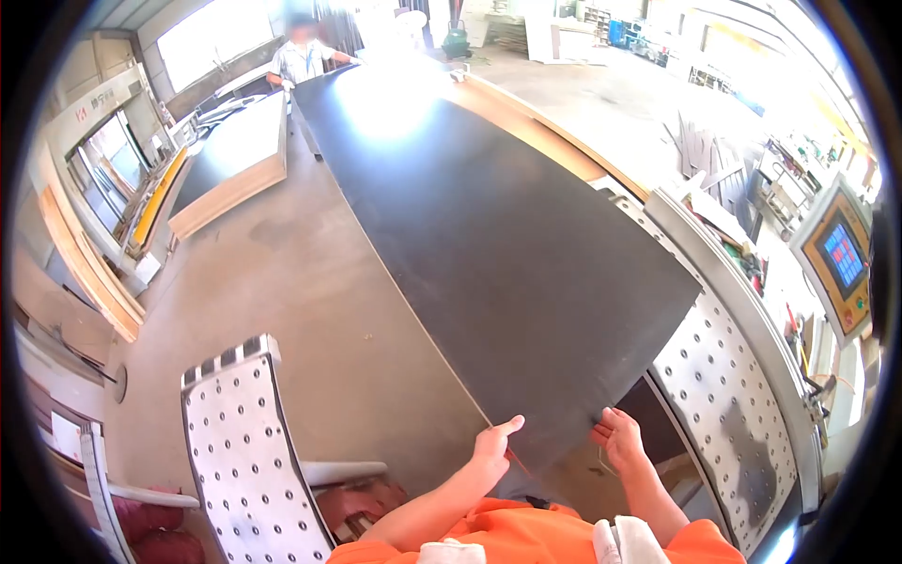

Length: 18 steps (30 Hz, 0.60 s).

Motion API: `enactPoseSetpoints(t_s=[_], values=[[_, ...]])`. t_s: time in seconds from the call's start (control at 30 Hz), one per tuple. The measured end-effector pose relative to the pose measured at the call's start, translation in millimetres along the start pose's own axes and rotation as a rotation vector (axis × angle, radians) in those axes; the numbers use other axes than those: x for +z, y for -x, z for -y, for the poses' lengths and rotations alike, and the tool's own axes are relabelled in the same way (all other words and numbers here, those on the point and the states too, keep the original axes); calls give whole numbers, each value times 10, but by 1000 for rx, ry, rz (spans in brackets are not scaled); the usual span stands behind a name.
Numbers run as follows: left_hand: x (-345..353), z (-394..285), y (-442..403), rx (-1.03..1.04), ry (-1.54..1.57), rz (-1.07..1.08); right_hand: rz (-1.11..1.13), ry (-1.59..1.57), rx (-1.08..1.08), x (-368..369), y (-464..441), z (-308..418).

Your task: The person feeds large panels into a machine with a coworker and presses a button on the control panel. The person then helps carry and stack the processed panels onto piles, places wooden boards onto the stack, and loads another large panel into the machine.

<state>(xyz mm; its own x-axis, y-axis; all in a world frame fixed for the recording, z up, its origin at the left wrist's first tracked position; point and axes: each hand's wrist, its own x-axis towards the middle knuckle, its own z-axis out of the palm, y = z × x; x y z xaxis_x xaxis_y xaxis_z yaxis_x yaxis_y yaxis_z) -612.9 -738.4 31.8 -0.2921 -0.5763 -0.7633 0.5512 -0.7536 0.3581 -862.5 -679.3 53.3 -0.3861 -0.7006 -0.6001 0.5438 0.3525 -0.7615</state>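
A long, dark, smooth board (498,254) stretches from just in front of me to the far end of the work area. My left hand (493,449) grips its near left corner region, the thumb lying on top and the other fingers hidden beneath the edge. At the near right edge, my right hand (617,437) is closed on the same board, with fingertips at its rim. Part of the board's right side lies over a perforated metal table (728,376). Another person (305,61) stands by the far end, arms reaching to the board.
To the left stands a second perforated table arm (240,451). A stack of dark-topped boards (235,160) sits farther back on the left, near a machine with a yellow bar (160,197). A control panel (839,254) with a lit screen is on the right, beyond a metal rail (723,263).
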Motion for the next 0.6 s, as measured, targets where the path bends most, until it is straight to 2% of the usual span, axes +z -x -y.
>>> enactPoseSetpoints(t_s=[0.03, 0.13, 0.17, 0.43, 0.6], values=[[-25, -228, -182, 6, 17, 10, -30, -81, 103, 239, -221, 46], [-46, -909, -563, 14, 41, -23, -5, -49, 192, 1043, -868, 74], [16, -1199, -662, 21, 47, -38, -69, -23, 194, 1407, -917, 192], [39, -3331, -1417, 49, 79, -160, 77, -28, 416, 3347, -2130, 485], [-313, -4597, -2094, 80, 102, -151, 112, -73, 475, 4690, -2727, 547]])
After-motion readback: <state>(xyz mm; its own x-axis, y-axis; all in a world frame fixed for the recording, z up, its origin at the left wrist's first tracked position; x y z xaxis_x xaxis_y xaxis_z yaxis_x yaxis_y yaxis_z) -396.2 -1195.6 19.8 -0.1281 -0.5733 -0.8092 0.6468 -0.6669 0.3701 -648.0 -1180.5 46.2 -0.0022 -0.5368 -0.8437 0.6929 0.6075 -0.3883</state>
